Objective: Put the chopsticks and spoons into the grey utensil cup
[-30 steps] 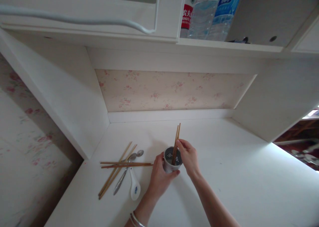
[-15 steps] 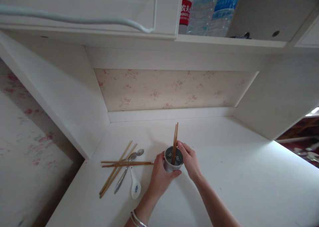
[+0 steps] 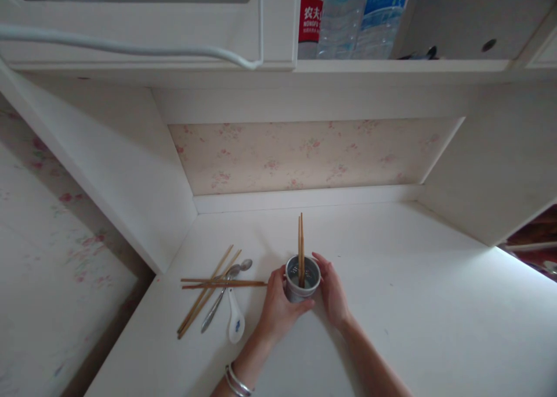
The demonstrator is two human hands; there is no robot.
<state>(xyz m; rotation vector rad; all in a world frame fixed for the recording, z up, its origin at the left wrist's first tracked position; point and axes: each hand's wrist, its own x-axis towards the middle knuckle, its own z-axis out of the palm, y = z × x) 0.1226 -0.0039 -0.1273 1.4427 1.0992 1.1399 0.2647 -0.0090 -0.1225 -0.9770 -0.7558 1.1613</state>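
Observation:
A metal utensil cup with a perforated bottom stands on the white desk. My left hand is closed around its left side, thumb across the front. A pair of wooden chopsticks stands upright inside the cup. My right hand is open at the cup's right side, fingers by the rim and off the chopsticks; whether they touch the cup I cannot tell. Left of the cup, more wooden chopsticks lie crossed with metal spoons. A white ceramic spoon with a blue mark lies beside them.
The white desk top stretches to the right, bounded at the left by a side panel. Overhead hangs a cabinet, with several plastic bottles on its open shelf. Floral wallpaper covers the back.
My right hand has let go of the chopsticks and moved down beside the cup. The chopsticks now stand straighter. My left hand still holds the cup.

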